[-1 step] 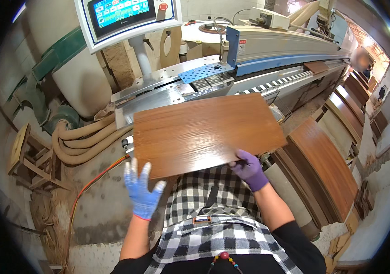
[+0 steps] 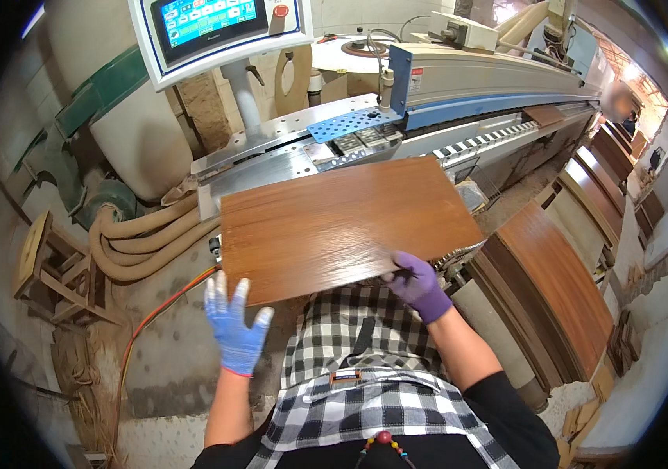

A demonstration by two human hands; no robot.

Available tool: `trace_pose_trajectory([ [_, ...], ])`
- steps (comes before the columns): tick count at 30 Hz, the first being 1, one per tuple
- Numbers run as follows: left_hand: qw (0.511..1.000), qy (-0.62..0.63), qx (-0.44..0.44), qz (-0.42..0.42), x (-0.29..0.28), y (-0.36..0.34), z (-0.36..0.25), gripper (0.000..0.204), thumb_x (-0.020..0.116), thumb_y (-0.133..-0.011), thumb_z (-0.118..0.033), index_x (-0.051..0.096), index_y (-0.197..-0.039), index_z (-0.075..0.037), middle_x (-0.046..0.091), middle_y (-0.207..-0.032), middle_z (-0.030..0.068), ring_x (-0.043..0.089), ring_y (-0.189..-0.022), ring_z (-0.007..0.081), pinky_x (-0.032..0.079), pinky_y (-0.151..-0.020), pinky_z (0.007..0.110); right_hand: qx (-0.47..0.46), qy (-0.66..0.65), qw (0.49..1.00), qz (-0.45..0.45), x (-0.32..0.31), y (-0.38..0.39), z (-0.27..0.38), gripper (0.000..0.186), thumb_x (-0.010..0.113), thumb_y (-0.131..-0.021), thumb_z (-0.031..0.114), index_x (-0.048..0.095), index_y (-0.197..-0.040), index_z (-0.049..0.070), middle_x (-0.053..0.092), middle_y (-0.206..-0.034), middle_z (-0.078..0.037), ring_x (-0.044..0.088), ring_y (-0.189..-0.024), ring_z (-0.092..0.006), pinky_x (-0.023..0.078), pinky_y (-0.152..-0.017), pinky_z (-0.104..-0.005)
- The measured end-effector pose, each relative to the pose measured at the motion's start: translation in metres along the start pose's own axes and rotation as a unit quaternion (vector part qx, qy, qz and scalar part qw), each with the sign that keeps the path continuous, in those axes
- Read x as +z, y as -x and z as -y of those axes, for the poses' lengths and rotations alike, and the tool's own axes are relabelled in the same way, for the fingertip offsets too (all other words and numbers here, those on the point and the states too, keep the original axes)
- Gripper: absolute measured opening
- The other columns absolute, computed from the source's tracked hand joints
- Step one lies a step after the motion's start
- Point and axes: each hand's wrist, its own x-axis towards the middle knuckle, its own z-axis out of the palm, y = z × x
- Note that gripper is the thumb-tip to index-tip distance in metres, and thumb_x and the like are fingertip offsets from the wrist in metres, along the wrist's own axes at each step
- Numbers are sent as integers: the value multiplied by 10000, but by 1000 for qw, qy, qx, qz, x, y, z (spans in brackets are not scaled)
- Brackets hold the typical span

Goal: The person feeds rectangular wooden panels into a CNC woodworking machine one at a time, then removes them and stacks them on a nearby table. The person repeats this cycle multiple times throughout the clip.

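A brown wood-grain board (image 2: pixel 342 219) lies across the front of the edge-banding machine, below the perforated blue plate (image 2: pixel 353 123). My left hand (image 2: pixel 236 328), in a blue and white glove, is at the board's near left corner with fingers spread, their tips at its edge. My right hand (image 2: pixel 420 285), in a purple glove, has its fingers closed on the board's near edge, right of centre. The board hides part of the machine's bed beneath it.
A control screen (image 2: pixel 213 23) stands above the machine's left end. Dust hoses (image 2: pixel 138 250) and a wooden stool (image 2: pixel 48 266) are at the left, an orange cable (image 2: pixel 154 320) on the floor. Stacked brown panels (image 2: pixel 553 289) line the right side, beside a grey cylinder (image 2: pixel 490 344).
The board has shifted slightly to the left. Both my hands have moved left with it, my right hand a little higher.
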Motion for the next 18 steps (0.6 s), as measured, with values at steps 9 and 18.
trace_pose_trajectory([
  [9, 989, -4, -143, -35, 19, -36, 74, 498, 705, -832, -335, 593, -1265, -116, 455, -1434, 155, 367, -1351, 345, 205, -1153, 472, 39, -136, 981, 132, 55, -92, -19, 213, 593, -950, 241, 573, -1006, 37, 650, -1063, -130, 667, -945, -248, 540, -735, -343],
  [18, 981, 7, -178, -77, 46, -73, 94, 486, 744, -795, -407, 633, -1160, -106, 531, -1355, 140, 427, -1305, 310, 205, -1144, 486, -43, 290, 948, -127, 1, 19, -6, 333, 570, -945, 241, 615, -1172, 1, 685, -1011, -136, 658, -836, -210, 524, -776, -291],
])
